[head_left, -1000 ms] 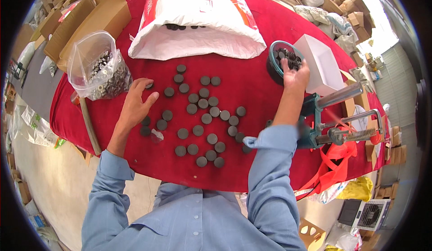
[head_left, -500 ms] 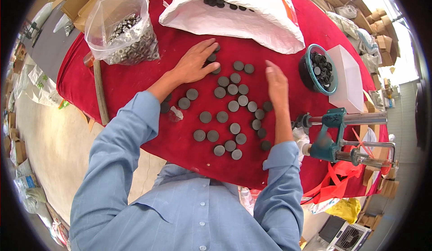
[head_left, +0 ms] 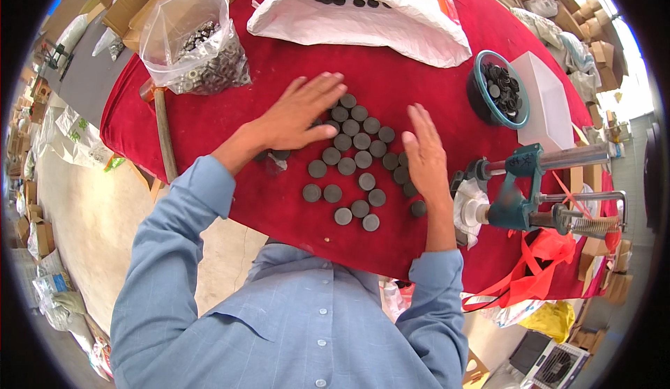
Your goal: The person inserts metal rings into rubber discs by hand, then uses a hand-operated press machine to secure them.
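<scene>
Head view, the only one supplied. Landmark for all places: the white sack [head_left: 405, 36], lying with its mouth toward the person on the red-covered counter [head_left: 279, 200].

Black discs [head_left: 361, 140]: lying flat in front of the sack's mouth, most in a loose group between the two hands. The group is judged partly drawn together: its upper discs sit close or touching, while those farthest from the sack stand more apart. Outliers noted below the left wrist and beside the right wrist. No regular row or stack found. More black pieces lie inside the sack's mouth and in the teal-rimmed bowl [head_left: 525, 99] to the right of the sack; the supply is judged not used up.

Left hand [head_left: 300, 113]: in front of the sack, left of the group, palm down, fingers somewhat spread, thumb apart, pinching nothing visible. Some discs are partly hidden by it; contact cannot be told.

Right hand [head_left: 427, 155]: in front of the sack, right of the group, fingers nearly together, thumb apart, nothing seen gripped. Its thumb is near the group's edge.

Clear bag of metal parts [head_left: 167, 47]: left of the sack. Green press [head_left: 515, 207]: right of the sack, nearer the person, with neither hand on it
</scene>
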The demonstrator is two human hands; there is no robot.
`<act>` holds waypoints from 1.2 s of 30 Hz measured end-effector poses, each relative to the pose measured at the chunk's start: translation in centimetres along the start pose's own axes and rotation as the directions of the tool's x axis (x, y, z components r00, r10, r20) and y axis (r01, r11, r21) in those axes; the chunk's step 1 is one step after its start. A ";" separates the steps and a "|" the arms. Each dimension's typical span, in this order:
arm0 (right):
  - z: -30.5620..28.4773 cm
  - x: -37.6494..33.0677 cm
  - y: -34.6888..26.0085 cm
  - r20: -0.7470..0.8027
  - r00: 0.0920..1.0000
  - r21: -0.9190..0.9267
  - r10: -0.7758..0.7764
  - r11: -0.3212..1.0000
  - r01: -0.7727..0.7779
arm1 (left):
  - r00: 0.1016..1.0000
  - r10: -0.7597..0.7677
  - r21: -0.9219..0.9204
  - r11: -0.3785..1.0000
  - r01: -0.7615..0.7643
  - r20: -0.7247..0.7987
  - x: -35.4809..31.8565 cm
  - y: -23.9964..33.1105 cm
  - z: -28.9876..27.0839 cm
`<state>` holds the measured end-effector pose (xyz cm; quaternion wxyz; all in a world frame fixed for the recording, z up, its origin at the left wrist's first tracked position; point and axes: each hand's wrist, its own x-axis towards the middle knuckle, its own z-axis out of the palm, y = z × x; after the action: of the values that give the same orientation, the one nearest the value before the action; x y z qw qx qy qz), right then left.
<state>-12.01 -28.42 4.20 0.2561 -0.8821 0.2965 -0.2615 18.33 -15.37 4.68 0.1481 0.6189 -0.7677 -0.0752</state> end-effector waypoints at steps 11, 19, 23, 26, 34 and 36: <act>5.7 -3.0 -1.8 -0.088 0.989 -0.101 0.120 0.987 -0.128 | 0.990 -0.114 -0.103 0.989 0.105 -0.087 -3.7 1.6 2.7; -0.1 -12.3 -3.9 -0.045 0.987 -0.073 0.151 0.985 -0.154 | 0.950 -0.307 -0.130 0.945 0.299 -0.048 -11.8 4.0 2.5; 2.6 -14.2 -7.2 0.117 0.979 -0.242 0.165 0.961 -0.133 | 0.958 -0.282 -0.045 0.959 0.280 -0.052 -10.9 7.1 3.3; 4.8 -11.7 -7.3 0.011 0.990 -0.236 0.142 0.962 -0.135 | 0.969 -0.227 -0.006 0.974 0.228 -0.098 -8.5 8.1 4.9; 2.3 -13.4 -5.5 -0.077 0.990 -0.054 0.115 0.991 -0.120 | 0.953 -0.291 0.037 0.955 0.295 -0.078 -9.7 9.1 4.3; 1.4 -15.7 -4.6 -0.132 0.977 -0.003 0.165 0.986 -0.167 | 0.954 -0.293 0.024 0.955 0.295 -0.063 -10.6 10.2 4.7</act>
<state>-20.15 -14.52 1.05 0.2507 -0.8370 0.3872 -0.2943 9.35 -3.13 1.87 0.1475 0.7305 -0.6636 -0.0652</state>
